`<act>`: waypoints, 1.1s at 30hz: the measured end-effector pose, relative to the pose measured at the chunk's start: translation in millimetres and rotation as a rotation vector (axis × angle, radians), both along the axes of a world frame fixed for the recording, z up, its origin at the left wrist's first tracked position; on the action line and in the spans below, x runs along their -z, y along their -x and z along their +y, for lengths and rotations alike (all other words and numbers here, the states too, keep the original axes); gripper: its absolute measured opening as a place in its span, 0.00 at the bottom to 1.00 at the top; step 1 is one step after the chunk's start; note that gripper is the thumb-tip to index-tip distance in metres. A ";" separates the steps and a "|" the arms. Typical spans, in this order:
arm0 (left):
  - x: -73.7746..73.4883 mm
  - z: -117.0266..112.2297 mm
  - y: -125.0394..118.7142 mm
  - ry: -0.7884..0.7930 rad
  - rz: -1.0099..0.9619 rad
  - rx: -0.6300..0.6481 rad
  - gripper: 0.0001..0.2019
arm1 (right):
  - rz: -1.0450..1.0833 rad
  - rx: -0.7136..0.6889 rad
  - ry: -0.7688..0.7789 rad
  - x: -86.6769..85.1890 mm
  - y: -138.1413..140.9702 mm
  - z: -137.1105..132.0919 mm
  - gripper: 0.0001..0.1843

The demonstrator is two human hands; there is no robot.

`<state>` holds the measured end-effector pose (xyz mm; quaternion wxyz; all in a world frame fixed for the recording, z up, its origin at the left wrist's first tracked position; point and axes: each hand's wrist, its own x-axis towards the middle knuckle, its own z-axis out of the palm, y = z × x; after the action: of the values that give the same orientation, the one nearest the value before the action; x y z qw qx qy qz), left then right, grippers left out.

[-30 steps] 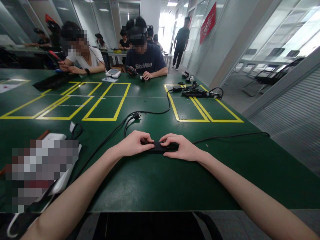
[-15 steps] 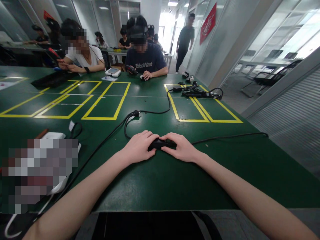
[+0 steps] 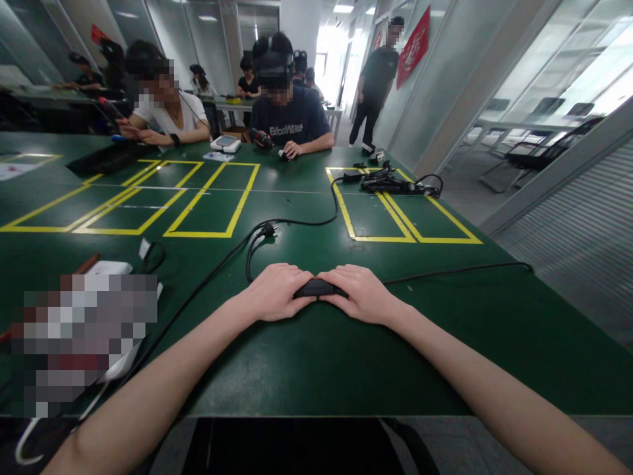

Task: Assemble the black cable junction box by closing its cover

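You are gripping the black block w/ L hand & R hand, fingers curling over its ends; long axis is lying left-right btw. them.

- A green counter carries yellow tape rectangles.
- A black cable with a plug lies loose across the middle.
- A heap of black gear and cords sits in the far right rectangle.
- A person in a dark shirt and a person in a white shirt sit at the far edge.
- Another person stands in the corridor.
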<state>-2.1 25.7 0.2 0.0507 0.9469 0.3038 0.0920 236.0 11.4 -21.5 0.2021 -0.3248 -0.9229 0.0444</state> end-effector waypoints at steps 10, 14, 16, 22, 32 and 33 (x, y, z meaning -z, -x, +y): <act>-2.2 1.3 4.9 -0.058 -0.095 -0.014 0.19 | 0.099 0.053 0.003 -3.5 -4.1 -0.1 0.16; -0.5 -0.6 2.7 -0.101 -0.105 0.011 0.22 | 0.148 0.040 0.043 -4.0 -5.7 -1.2 0.16; -0.6 -1.5 2.1 -0.111 -0.120 0.019 0.22 | 0.157 0.032 0.070 -3.9 -6.6 -1.7 0.16; -6.4 -1.0 7.6 -0.089 -0.165 0.015 0.20 | 0.203 0.010 0.073 -5.2 -7.7 -1.1 0.14; -7.8 1.8 12.8 -0.079 -0.205 0.002 0.20 | 0.198 0.050 0.061 -4.8 -6.1 -3.1 0.14; -8.1 2.2 13.6 -0.085 -0.205 -0.003 0.19 | 0.215 0.058 0.067 -5.4 -5.9 -3.3 0.13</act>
<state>-15.7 27.8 8.3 0.0410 0.9334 0.2942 0.2014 241.9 8.1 -16.2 0.2899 -0.3511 -0.8842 0.1039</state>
